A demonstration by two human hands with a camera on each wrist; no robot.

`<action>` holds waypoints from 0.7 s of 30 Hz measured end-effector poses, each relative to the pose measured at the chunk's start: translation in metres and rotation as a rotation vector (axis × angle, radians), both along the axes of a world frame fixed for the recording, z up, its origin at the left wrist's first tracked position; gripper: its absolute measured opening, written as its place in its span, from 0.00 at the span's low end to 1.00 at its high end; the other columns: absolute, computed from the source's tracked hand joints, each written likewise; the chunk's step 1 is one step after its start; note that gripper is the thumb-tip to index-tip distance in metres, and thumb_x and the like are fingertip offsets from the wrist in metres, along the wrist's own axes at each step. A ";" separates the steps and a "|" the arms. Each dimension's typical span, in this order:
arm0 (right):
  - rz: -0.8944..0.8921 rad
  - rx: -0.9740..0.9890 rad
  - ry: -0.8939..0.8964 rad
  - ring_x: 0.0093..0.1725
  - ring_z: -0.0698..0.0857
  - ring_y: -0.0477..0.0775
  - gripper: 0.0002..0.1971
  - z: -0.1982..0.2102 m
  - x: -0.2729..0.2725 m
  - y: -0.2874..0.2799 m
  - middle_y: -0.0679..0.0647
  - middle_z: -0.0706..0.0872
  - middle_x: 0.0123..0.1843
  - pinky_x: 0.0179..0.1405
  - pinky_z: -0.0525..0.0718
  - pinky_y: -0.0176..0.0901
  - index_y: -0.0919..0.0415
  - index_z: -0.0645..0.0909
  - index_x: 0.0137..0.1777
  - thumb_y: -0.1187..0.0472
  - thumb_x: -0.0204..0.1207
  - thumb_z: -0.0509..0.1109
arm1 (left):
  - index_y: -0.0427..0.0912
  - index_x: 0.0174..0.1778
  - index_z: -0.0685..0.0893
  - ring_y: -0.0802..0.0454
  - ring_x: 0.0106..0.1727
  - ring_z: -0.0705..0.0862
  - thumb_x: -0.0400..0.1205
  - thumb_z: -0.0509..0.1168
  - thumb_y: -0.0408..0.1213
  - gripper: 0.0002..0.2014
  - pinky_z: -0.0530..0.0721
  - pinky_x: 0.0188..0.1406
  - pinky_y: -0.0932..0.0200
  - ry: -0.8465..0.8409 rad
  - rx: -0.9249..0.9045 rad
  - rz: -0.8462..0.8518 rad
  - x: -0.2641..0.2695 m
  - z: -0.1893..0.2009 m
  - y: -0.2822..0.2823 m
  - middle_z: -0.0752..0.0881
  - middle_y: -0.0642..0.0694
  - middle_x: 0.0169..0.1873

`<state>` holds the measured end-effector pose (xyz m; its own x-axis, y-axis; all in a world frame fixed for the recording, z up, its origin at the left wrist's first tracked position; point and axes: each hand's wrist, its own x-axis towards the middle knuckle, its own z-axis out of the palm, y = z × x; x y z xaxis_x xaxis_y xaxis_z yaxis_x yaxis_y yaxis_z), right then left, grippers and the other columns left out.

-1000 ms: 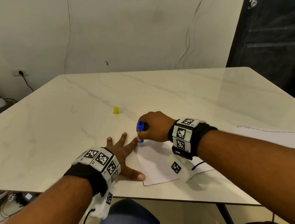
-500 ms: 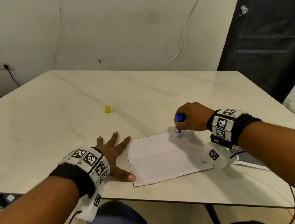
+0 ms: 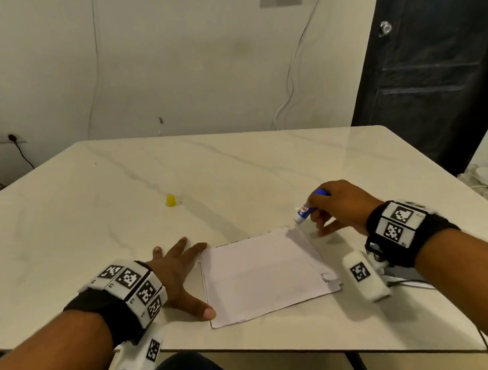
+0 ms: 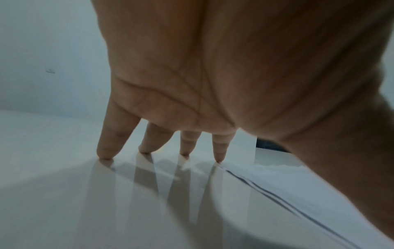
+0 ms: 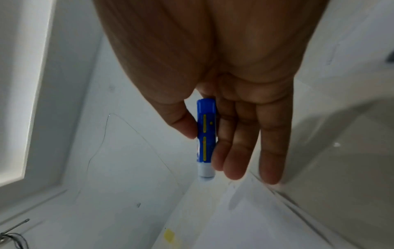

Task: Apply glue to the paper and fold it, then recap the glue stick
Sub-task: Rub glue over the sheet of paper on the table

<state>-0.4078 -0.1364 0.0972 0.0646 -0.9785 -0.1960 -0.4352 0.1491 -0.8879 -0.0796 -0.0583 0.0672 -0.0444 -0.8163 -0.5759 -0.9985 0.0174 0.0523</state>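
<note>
A white sheet of paper (image 3: 265, 273) lies flat near the table's front edge. My right hand (image 3: 335, 209) pinches an uncapped blue glue stick (image 3: 307, 208) between thumb and fingers, its white tip just above the paper's far right corner. In the right wrist view the glue stick (image 5: 206, 138) points down at the paper (image 5: 245, 219). My left hand (image 3: 177, 274) lies flat on the table with fingers spread, its thumb at the paper's left edge. The left wrist view shows its fingertips (image 4: 217, 156) touching the tabletop. A small yellow cap (image 3: 171, 200) stands on the table beyond the left hand.
The pale marble table (image 3: 86, 202) stretches wide behind the paper. More white sheets (image 3: 405, 280) lie under my right wrist. A dark door (image 3: 435, 56) stands at the right, and cables run along the wall at the left.
My right hand carried the glue stick along the paper's far edge from the left corner to the right corner and tilted it. The left hand stayed flat beside the paper.
</note>
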 end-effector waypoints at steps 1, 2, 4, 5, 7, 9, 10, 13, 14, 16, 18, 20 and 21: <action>-0.014 0.063 -0.108 0.34 0.87 0.62 0.11 -0.003 -0.002 0.006 0.67 0.88 0.38 0.44 0.92 0.61 0.74 0.84 0.53 0.64 0.80 0.68 | 0.67 0.82 0.34 0.32 0.86 0.40 0.42 0.68 0.79 0.74 0.54 0.81 0.26 0.001 -0.003 0.005 0.000 0.003 -0.001 0.35 0.54 0.86; -0.019 0.109 -0.164 0.36 0.88 0.64 0.11 -0.007 -0.002 0.011 0.68 0.89 0.39 0.45 0.91 0.62 0.73 0.84 0.53 0.64 0.80 0.68 | 0.67 0.83 0.36 0.33 0.87 0.44 0.43 0.70 0.79 0.74 0.55 0.82 0.29 0.020 -0.010 0.011 -0.001 0.006 -0.002 0.38 0.54 0.87; -0.032 0.156 -0.216 0.39 0.89 0.65 0.10 -0.017 -0.003 0.019 0.68 0.90 0.40 0.45 0.91 0.58 0.70 0.85 0.51 0.63 0.80 0.68 | 0.65 0.84 0.41 0.40 0.86 0.56 0.47 0.74 0.77 0.72 0.62 0.82 0.38 0.093 -0.048 0.026 0.000 0.012 -0.006 0.49 0.53 0.87; -0.046 0.160 -0.238 0.39 0.89 0.64 0.10 -0.022 -0.004 0.022 0.67 0.91 0.41 0.43 0.91 0.56 0.70 0.85 0.51 0.62 0.81 0.68 | 0.64 0.84 0.42 0.43 0.84 0.62 0.50 0.74 0.76 0.70 0.65 0.81 0.43 0.137 -0.071 0.042 0.000 0.015 -0.009 0.54 0.51 0.87; -0.081 0.150 -0.294 0.38 0.89 0.64 0.10 -0.029 -0.006 0.024 0.67 0.91 0.40 0.42 0.90 0.52 0.69 0.85 0.50 0.62 0.82 0.66 | 0.62 0.85 0.41 0.43 0.80 0.71 0.53 0.71 0.77 0.68 0.70 0.78 0.49 0.170 -0.149 0.076 -0.003 0.021 -0.015 0.65 0.46 0.83; -0.109 0.148 -0.376 0.38 0.88 0.64 0.11 -0.031 -0.009 0.027 0.67 0.89 0.39 0.43 0.91 0.54 0.69 0.85 0.47 0.63 0.84 0.65 | 0.60 0.85 0.41 0.42 0.76 0.75 0.61 0.72 0.73 0.63 0.73 0.75 0.48 0.135 -0.284 0.089 -0.010 0.026 -0.023 0.73 0.41 0.78; -0.117 0.147 -0.415 0.38 0.87 0.64 0.12 -0.033 -0.010 0.028 0.67 0.89 0.38 0.46 0.90 0.56 0.69 0.85 0.45 0.64 0.84 0.64 | 0.60 0.86 0.44 0.43 0.76 0.75 0.65 0.73 0.70 0.59 0.74 0.75 0.46 0.111 -0.356 0.065 -0.015 0.028 -0.027 0.73 0.42 0.77; -0.136 0.138 -0.475 0.37 0.86 0.63 0.11 -0.036 -0.011 0.031 0.66 0.88 0.38 0.48 0.91 0.57 0.70 0.84 0.47 0.64 0.85 0.63 | 0.63 0.82 0.60 0.47 0.72 0.77 0.72 0.75 0.59 0.45 0.76 0.72 0.45 0.126 -0.418 -0.145 -0.053 0.039 -0.034 0.75 0.47 0.72; -0.141 0.135 -0.478 0.36 0.87 0.62 0.11 -0.036 -0.012 0.032 0.67 0.88 0.38 0.46 0.91 0.55 0.71 0.84 0.49 0.64 0.85 0.63 | 0.63 0.81 0.64 0.48 0.68 0.79 0.73 0.76 0.56 0.41 0.78 0.70 0.47 0.146 -0.393 -0.229 -0.071 0.042 -0.035 0.78 0.48 0.67; -0.138 0.132 -0.462 0.36 0.86 0.62 0.12 -0.036 -0.012 0.033 0.67 0.87 0.40 0.40 0.92 0.51 0.72 0.84 0.52 0.63 0.85 0.64 | 0.64 0.80 0.66 0.49 0.63 0.81 0.72 0.77 0.55 0.40 0.81 0.64 0.49 0.118 -0.320 -0.346 -0.109 0.042 -0.039 0.84 0.51 0.60; -0.123 0.124 -0.436 0.36 0.86 0.62 0.12 -0.035 -0.010 0.033 0.68 0.87 0.39 0.37 0.92 0.49 0.72 0.84 0.51 0.63 0.85 0.64 | 0.63 0.80 0.65 0.49 0.64 0.82 0.69 0.78 0.56 0.44 0.83 0.61 0.49 0.035 -0.276 -0.406 -0.137 0.036 -0.046 0.87 0.53 0.57; -0.112 0.118 -0.405 0.36 0.86 0.63 0.11 -0.031 -0.009 0.033 0.68 0.88 0.39 0.40 0.91 0.51 0.71 0.84 0.51 0.63 0.84 0.65 | 0.58 0.80 0.67 0.47 0.62 0.85 0.65 0.82 0.55 0.48 0.84 0.60 0.51 -0.003 -0.268 -0.422 -0.152 0.028 -0.051 0.89 0.51 0.56; -0.108 0.118 -0.380 0.36 0.86 0.63 0.10 -0.030 -0.009 0.031 0.68 0.88 0.40 0.40 0.91 0.52 0.70 0.83 0.53 0.63 0.84 0.66 | 0.57 0.81 0.67 0.46 0.62 0.86 0.63 0.83 0.54 0.50 0.83 0.58 0.54 -0.020 -0.262 -0.418 -0.155 0.023 -0.054 0.90 0.50 0.56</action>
<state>-0.4169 -0.1052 0.0676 0.0520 -0.9559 -0.2890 -0.0554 0.2862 -0.9566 -0.2343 -0.1124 0.0900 -0.3903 -0.8484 -0.3575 -0.9038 0.4271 -0.0268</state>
